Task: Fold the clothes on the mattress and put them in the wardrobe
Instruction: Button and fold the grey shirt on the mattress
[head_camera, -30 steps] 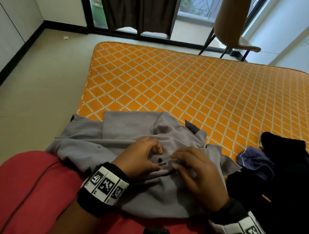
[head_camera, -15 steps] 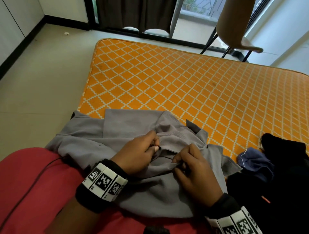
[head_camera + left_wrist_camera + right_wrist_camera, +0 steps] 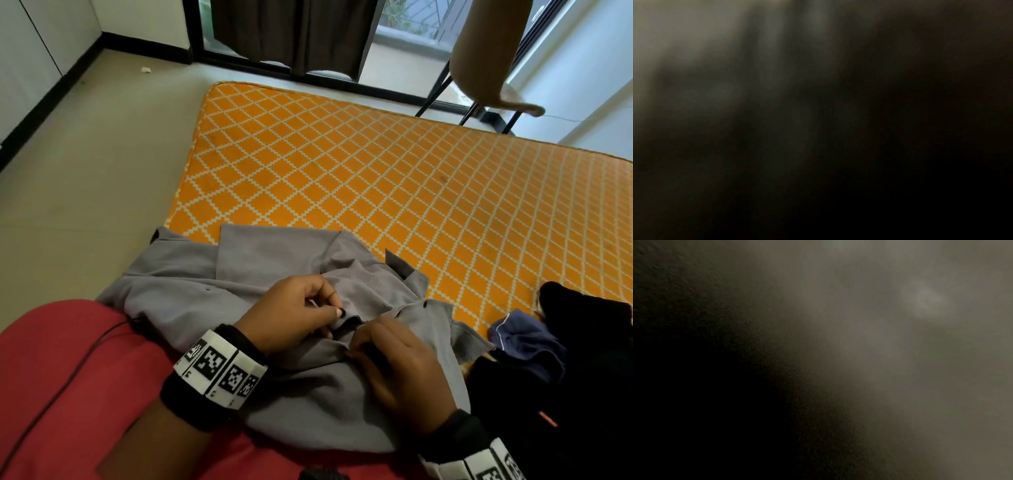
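Note:
A grey button-up shirt (image 3: 267, 270) lies across my red-clad lap and the near corner of the orange diamond-patterned mattress (image 3: 376, 178). My left hand (image 3: 294, 313) pinches the shirt's front edge between thumb and fingers, beside a dark button. My right hand (image 3: 394, 363) grips the facing edge of the shirt just to the right, its fingertips curled into the cloth and hidden. Both wrist views are dark and blurred, showing nothing clear.
A pile of black clothes (image 3: 565, 359) with a navy garment (image 3: 524, 342) lies on the mattress at the right. A chair (image 3: 486, 58) stands beyond the far edge, before a glass door with dark curtains (image 3: 291, 31). Bare floor (image 3: 85, 171) lies left.
Both hands shifted from pressing flat around a button to pinching the shirt's front edges together. The head view tilted slightly; the shirt stayed on the lap.

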Demonstrator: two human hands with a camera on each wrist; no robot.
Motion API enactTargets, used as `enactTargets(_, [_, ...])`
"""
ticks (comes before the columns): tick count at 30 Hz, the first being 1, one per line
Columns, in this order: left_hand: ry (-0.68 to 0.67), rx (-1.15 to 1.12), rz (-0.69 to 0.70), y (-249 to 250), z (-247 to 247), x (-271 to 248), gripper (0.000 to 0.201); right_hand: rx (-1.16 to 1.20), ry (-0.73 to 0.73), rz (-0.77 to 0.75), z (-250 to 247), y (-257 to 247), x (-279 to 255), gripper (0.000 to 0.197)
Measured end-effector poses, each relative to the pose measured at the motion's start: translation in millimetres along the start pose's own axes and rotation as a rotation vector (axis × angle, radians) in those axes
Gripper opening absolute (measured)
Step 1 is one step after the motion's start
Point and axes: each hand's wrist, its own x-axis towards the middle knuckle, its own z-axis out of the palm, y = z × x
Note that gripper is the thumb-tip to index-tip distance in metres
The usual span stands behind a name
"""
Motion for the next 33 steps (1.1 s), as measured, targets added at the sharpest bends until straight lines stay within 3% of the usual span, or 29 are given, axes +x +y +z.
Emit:
enactTargets(4, [-0.083,-0.006,-0.01,3.8,-4.5,-3.4,0.01,-0.074,0.04,-0.085,11.5,-2.3,-8.6,0.017])
enactTargets(12, [-0.195,0.159,0.026,2.0,-4.0,-4.4,0.011,-0.083,0.091,-0.002,10.6,-2.6,-6.4,0.015])
enactTargets(17, [-0.139,0.116,0.046,4.3,-2.4,-4.6,0.01,-0.079,0.145,-0.034,12.3,-0.9,-10.1,0.017])
enactTargets(22, [-0.134,0.107,0.053,6.0,-5.8,-5.3,0.009,-0.164,0.311,-0.133,3.5,-5.3,-10.9,0.014])
enactTargets(28, [-0.153,0.012,0.016,10.9,-7.7,-6.3,0.007,-0.091,0.204,-0.262,-1.3,1.4,-18.8,0.015])
enactTargets(33, [-0.154,0.101,0.011,15.6,-1.7,-8.6,0.006,-0.107,0.161,-0.229,3.7,0.0,-12.5,0.016])
